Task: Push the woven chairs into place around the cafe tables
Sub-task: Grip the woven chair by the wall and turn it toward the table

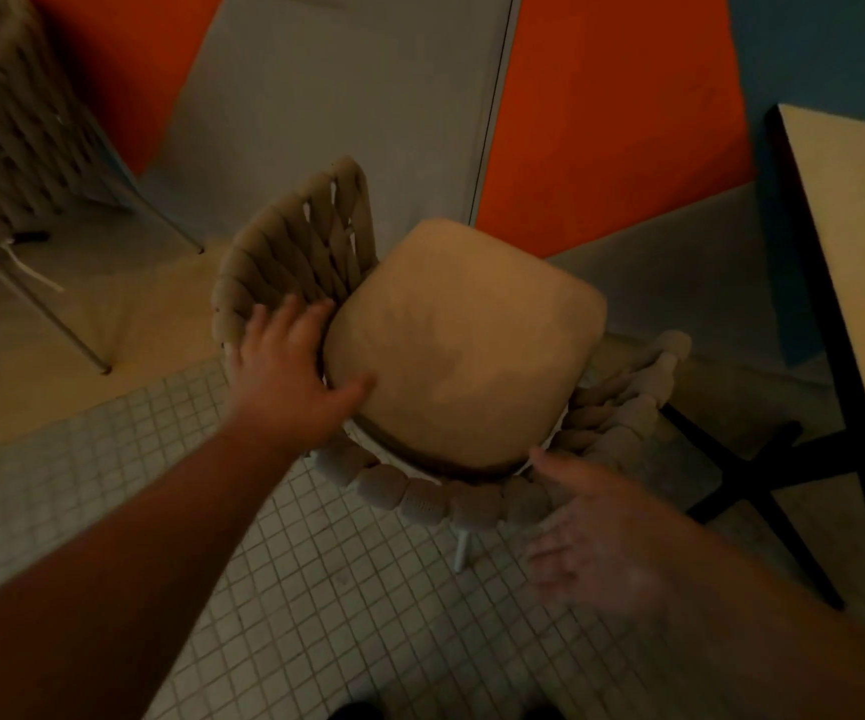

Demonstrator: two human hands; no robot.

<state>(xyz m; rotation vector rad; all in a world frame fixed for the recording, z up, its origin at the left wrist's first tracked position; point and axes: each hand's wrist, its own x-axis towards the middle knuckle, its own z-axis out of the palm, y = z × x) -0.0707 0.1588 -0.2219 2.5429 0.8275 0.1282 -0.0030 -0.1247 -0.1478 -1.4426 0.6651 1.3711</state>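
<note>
A woven chair with a tan seat cushion stands directly below me on the floor. My left hand lies flat on the chair's left woven side, fingers spread, thumb against the cushion's edge. My right hand is blurred and hovers open over the near woven rim, fingertips at the cushion's near corner. I cannot tell whether it touches the rim. A cafe table with a pale top and dark edge stands at the right.
A second woven chair stands at the upper left. The table's black cross base lies just right of the chair. Small white tiles cover the near floor; orange and grey panels rise behind.
</note>
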